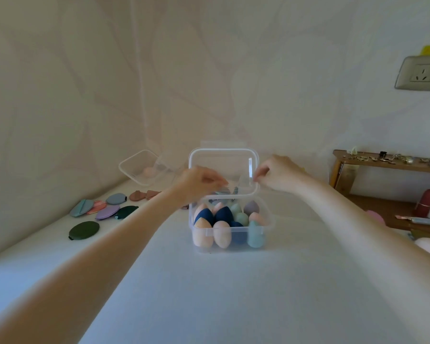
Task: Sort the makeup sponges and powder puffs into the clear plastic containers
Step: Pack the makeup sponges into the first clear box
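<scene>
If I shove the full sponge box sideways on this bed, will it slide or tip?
Probably slides, perhaps draggingly: the box sits flat on soft sheet. Likely light, since it holds only foam sponges. The lid, held raised by both hands, could flop if released.

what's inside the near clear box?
The near clear box holds egg-shaped makeup sponges: peach, navy, teal, one lilac. Its raised lid and both hands hide the back row.

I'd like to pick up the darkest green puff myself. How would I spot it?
Start at the clear container full of egg-shaped sponges on the white surface, then look left. The dark green puff lies alone, nearest the camera; the other puffs cluster behind it.
</scene>
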`<action>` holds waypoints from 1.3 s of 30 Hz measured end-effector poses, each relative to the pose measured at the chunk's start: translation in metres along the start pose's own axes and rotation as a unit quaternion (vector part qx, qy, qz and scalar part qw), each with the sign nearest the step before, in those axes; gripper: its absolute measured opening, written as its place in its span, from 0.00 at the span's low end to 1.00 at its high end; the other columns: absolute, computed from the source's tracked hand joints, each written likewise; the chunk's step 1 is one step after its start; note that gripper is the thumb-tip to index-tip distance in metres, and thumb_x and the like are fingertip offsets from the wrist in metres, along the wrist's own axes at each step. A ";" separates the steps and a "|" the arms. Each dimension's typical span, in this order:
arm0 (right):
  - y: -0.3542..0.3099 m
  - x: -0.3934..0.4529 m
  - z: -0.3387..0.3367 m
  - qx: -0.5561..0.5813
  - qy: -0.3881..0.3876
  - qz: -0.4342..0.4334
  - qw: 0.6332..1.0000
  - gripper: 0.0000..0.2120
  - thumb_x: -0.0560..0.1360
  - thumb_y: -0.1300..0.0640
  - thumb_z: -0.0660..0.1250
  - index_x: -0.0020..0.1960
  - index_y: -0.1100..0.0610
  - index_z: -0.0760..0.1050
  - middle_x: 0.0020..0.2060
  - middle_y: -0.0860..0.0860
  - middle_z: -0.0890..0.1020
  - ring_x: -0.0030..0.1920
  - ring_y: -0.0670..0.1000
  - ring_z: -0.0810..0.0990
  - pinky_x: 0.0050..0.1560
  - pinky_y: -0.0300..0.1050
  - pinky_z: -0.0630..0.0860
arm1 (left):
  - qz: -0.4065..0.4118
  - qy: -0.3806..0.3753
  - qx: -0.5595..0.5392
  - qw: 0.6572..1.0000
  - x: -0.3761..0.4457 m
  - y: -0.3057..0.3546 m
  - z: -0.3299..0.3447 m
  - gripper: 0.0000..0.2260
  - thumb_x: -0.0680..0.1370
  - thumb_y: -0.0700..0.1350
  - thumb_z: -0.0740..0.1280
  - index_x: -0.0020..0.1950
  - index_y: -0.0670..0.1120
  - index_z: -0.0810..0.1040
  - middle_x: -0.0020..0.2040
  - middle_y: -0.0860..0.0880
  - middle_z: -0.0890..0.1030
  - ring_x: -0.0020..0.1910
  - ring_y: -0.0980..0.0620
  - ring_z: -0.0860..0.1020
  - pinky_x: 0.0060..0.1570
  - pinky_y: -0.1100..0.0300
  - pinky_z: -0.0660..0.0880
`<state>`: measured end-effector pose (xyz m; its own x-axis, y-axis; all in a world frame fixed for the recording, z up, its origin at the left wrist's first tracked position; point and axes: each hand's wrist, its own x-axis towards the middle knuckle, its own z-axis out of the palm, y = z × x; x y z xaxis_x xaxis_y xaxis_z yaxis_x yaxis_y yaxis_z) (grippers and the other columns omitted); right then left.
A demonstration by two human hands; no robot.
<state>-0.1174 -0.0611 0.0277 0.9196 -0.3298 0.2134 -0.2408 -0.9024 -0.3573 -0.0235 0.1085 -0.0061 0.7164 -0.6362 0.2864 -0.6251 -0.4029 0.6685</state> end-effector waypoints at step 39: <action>0.000 -0.096 0.039 -0.059 -0.061 -0.048 0.995 0.10 0.74 0.51 0.67 0.43 0.51 0.66 0.53 0.52 0.79 0.51 0.54 0.77 0.52 0.48 0.73 | 0.091 -0.120 0.365 0.919 -0.070 0.018 0.003 0.14 0.74 0.50 0.69 0.56 0.46 0.77 0.59 0.48 0.74 0.47 0.54 0.69 0.35 0.69 0.62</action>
<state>-0.1938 -0.0187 -0.0282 0.9692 -0.2115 0.1261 -0.1790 -0.9568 -0.2290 -0.0858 0.1441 -0.0160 0.5450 -0.8283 0.1299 -0.8319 -0.5535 -0.0390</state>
